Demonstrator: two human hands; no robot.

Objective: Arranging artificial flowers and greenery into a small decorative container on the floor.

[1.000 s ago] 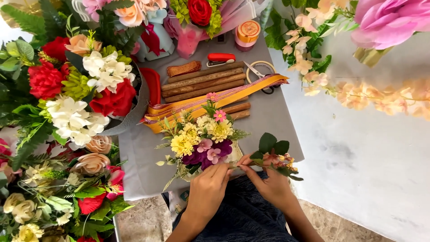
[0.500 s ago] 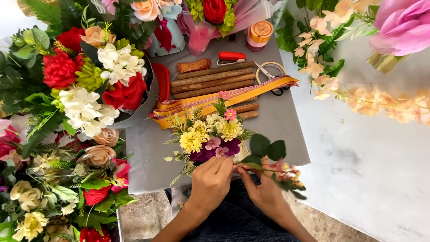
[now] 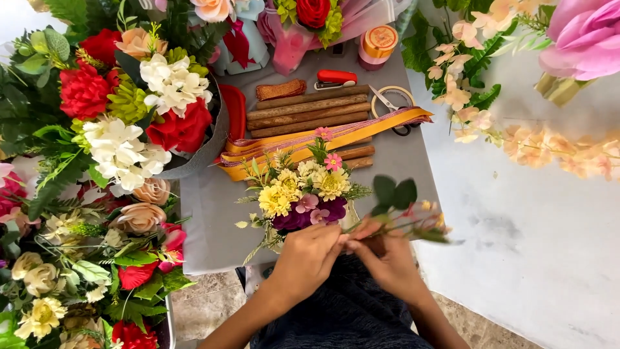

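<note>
A grey table (image 3: 213,213) crowded with artificial flowers, wooden sticks (image 3: 310,110) and an orange ribbon (image 3: 323,142). At its near edge sits a small yellow and purple bouquet (image 3: 300,197). The left hand (image 3: 307,258) clenches its stems; the right hand (image 3: 387,258) pinches a leafy sprig (image 3: 394,194) beside it. Loosening either grip could let the 2 bundles splay or slide off the edge.

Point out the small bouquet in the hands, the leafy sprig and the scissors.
small bouquet (image 3: 303,197): head view, on the yellow blooms at its middle.
leafy sprig (image 3: 395,192): head view, on the dark round leaves at its top.
scissors (image 3: 386,101): head view, on the blades over the tape ring.
</note>
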